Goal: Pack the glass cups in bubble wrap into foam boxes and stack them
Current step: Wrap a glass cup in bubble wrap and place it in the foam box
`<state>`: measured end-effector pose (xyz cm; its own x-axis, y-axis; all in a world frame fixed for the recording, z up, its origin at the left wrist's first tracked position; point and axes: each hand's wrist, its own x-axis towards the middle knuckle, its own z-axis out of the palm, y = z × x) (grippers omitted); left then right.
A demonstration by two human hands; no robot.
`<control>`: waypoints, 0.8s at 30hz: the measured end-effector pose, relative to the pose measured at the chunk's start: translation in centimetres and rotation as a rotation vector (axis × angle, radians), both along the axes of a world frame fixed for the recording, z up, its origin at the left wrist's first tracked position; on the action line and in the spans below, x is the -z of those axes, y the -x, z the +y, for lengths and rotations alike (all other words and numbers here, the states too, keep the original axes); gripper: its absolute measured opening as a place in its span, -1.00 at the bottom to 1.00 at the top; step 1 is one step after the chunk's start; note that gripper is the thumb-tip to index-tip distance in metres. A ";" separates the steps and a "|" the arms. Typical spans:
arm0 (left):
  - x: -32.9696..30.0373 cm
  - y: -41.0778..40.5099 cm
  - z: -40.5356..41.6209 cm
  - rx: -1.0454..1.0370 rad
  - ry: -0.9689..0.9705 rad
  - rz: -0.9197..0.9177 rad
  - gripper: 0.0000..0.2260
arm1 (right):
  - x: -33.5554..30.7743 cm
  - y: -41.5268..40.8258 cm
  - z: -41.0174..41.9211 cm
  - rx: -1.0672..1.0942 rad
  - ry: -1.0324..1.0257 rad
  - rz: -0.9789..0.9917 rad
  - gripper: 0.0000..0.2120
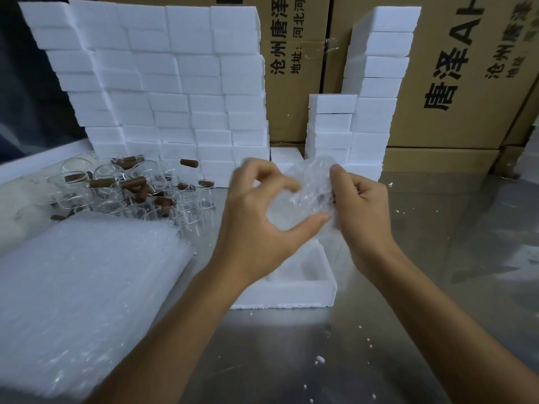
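Steel tabletop (pixel 437 258) backed by stacked cardboard cartons (pixel 452 83) forms your workspace. At far left, near you, lies a thick stack of bubble wrap sheets (pixel 87 287). Behind it sits a heap of bare glass cups (pixel 131 193) with brown handles, not yet wrapped. Beyond those rises a tall wall of foam boxes (pixel 160 83), with a lower, stepped stack (pixel 370 97) further right.

At centre, your left hand (pixel 262 217) curls thumb and fingers round the wrapped cup (pixel 303 196), thumb underneath, fingers arched over the top. Your right hand (pixel 361 211) grips the same bundle from the other side, fingers bent and pinching the wrap. Blur hides whether the loose end is fully tucked. The bundle is held in the air, just above and behind an open foam box (pixel 291 284) that rests on the table directly below your wrists.

Step in hand, as judged: finishing the wrap round one cup before boxing it. The next move likely calls for you to hold the wrap shut, lower the bundle into the box cavity, seat it snugly, then close the box for stacking. Loose foam crumbs (pixel 319 359) dot the table at right.
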<state>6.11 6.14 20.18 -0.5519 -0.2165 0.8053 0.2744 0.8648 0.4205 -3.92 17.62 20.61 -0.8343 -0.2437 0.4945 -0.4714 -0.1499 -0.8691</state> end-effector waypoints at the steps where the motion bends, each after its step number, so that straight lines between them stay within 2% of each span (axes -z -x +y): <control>1: 0.3 0.2 0.1 -0.013 -0.076 0.046 -0.58 | 0.0 0.0 0.0 -0.029 0.010 -0.057 -0.49; 3: 0.4 0.4 0.5 0.082 -0.364 -0.003 -0.57 | 0.0 -0.1 -0.2 -0.173 0.077 -0.205 -0.51; 5: 0.6 0.6 0.6 0.217 -0.674 -0.072 -0.66 | -0.2 -0.2 -0.3 -0.330 0.122 -0.338 -0.60; 6: 0.7 0.7 0.2 0.218 -0.730 -0.080 -0.69 | -0.3 -0.2 -0.3 -0.374 0.126 -0.371 -0.68; 8: 0.8 0.8 -0.8 0.173 -0.689 -0.102 -0.74 | -0.3 -0.1 -0.2 -0.362 0.111 -0.359 -0.72; 13: 0.6 0.5 -1.4 0.283 -0.530 -0.179 -0.80 | 0.4 -0.6 -0.1 -0.289 0.079 -0.173 -0.94; 19: -0.1 0.0 -2.1 0.252 -0.450 -0.218 -0.56 | 0.7 -1.9 -0.8 -0.408 -0.038 0.005 -0.80; 21: -0.1 0.0 -2.1 0.218 -0.415 -0.251 -0.52 | 1.0 -2.2 -1.0 -0.428 -0.081 0.059 -0.68; 24: 0.1 0.2 -2.3 0.117 -0.411 -0.264 -0.52 | 1.4 -2.6 -1.2 -0.425 -0.170 0.139 -0.61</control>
<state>5.94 3.80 20.11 -0.7646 -0.4111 0.4964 0.1980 0.5831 0.7879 -1.35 16.43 19.26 -0.5723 -0.6357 0.5180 -0.5124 -0.2159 -0.8311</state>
